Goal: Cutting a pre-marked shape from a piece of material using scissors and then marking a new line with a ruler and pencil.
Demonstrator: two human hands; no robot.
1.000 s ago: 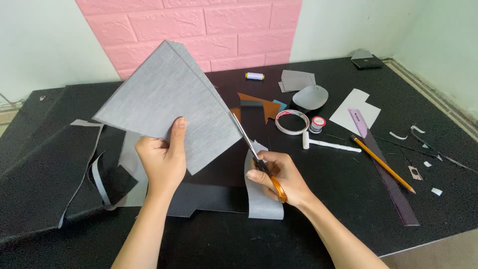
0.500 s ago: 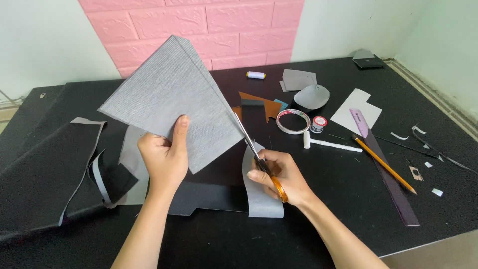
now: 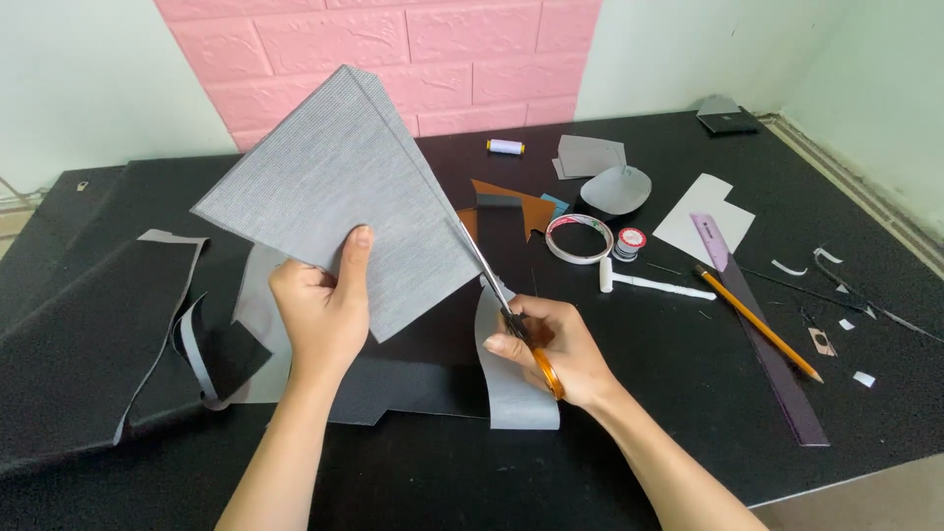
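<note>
Since the earlier frame, my scissors (image 3: 497,285) have advanced slightly up the right edge of the grey sheet (image 3: 339,202). My left hand (image 3: 320,315) holds that sheet raised above the tabletop (image 3: 688,393), fingers clamped on its lower edge, thumb in front. My right hand (image 3: 551,349) has its fingers closed through the orange scissor handles. A cut grey strip (image 3: 506,383) curls down below the blades. To the right lie a tape roll (image 3: 578,238), a white marker (image 3: 654,285), a pencil (image 3: 757,323) and a dark ruler (image 3: 767,344). A thread spool (image 3: 505,147) sits near the pink brick wall (image 3: 413,49).
</note>
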